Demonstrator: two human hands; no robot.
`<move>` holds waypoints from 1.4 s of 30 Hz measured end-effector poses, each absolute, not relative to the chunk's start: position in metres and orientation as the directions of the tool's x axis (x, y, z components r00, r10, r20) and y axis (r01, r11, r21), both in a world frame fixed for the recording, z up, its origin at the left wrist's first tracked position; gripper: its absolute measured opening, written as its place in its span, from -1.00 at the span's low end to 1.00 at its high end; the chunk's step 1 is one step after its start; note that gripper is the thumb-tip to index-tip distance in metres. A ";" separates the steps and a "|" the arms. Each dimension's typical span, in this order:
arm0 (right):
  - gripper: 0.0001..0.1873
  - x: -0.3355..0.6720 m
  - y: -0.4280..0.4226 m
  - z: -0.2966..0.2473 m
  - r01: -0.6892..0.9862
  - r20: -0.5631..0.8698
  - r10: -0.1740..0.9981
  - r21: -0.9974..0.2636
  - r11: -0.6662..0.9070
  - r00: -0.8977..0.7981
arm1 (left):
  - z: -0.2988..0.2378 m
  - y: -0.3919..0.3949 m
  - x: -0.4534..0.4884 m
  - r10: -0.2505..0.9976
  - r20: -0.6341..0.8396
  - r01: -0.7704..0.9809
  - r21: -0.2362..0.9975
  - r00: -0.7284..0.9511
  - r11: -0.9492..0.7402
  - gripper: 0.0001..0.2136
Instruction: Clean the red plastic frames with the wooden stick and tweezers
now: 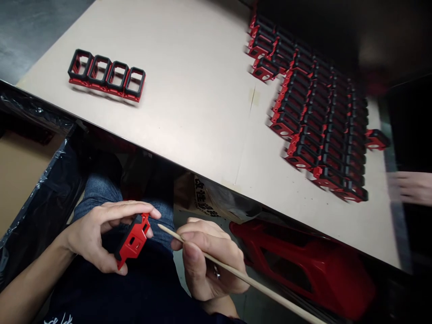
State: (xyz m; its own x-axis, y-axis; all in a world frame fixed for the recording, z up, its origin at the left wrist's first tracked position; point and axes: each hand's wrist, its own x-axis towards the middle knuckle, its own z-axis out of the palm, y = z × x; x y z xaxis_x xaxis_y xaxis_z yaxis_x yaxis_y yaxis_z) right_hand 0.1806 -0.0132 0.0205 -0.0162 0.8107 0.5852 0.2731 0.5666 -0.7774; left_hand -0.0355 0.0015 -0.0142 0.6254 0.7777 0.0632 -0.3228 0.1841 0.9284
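Dim workspace, with a seated person's denim knee (97, 189) closest in view. Over the lap, the left hand (96, 236) curls part-closed around a red-and-black frame (132, 240), thumb on one side and fingers on the other, holding it firmly. That frame looks like light, stiff moulded plastic with little give; its outer edges seem the best place to take hold, clear of the small openings in its red face. Its long axis tilts from lower left to upper right, the upper end aimed toward the table. The right hand (205, 256) is closed in a pen grip on a wooden stick (246, 279), whose thin tip points up and left, just beside the frame. Farther off, a large red plastic shell (300, 265) lies below the table edge. On the pale board (175, 90), a row of four frames (106, 75) sits well apart from dense rows of frames (317, 121), and another person's blurred hand (410, 188) reaches in at the far right.
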 end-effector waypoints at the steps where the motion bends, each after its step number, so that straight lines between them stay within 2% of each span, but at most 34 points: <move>1: -0.83 0.180 -0.013 0.021 0.261 0.590 0.807 -0.776 0.574 -0.022 | -0.014 0.001 -0.036 0.777 0.062 -0.327 0.926 0.627 0.190 -0.15; 6: -0.85 0.177 -0.011 0.022 0.228 0.585 0.805 -0.774 0.590 -0.095 | -0.013 0.002 -0.035 0.770 0.082 -0.338 0.924 0.633 0.179 -0.16; 13: -0.77 0.178 -0.011 0.019 0.178 0.572 0.805 -0.785 0.593 -0.160 | -0.014 0.007 -0.035 0.755 0.151 -0.298 0.953 0.638 0.061 -0.13; 18: -0.77 0.181 -0.012 0.018 0.187 0.555 0.810 -0.790 0.584 -0.188 | -0.015 0.007 -0.035 0.761 0.123 -0.283 0.956 0.637 0.082 -0.10; 25: -0.82 0.182 -0.009 0.011 0.139 0.566 0.793 -0.787 0.602 -0.225 | -0.015 0.008 -0.031 0.763 0.117 -0.373 0.912 0.636 0.171 -0.11; 32: -0.81 0.182 -0.014 0.008 0.150 0.608 0.792 -0.779 0.608 -0.056 | -0.013 0.004 -0.029 0.770 0.078 -0.413 0.876 0.633 0.251 -0.11; 38: -0.80 0.183 -0.015 0.009 0.138 0.608 0.781 -0.769 0.624 -0.144 | -0.013 0.007 -0.029 0.758 0.143 -0.405 0.899 0.636 0.170 -0.14; 42: -0.81 0.184 -0.015 0.011 0.165 0.592 0.784 -0.768 0.619 -0.187 | -0.012 0.007 -0.030 0.761 0.116 -0.344 0.928 0.638 0.146 -0.14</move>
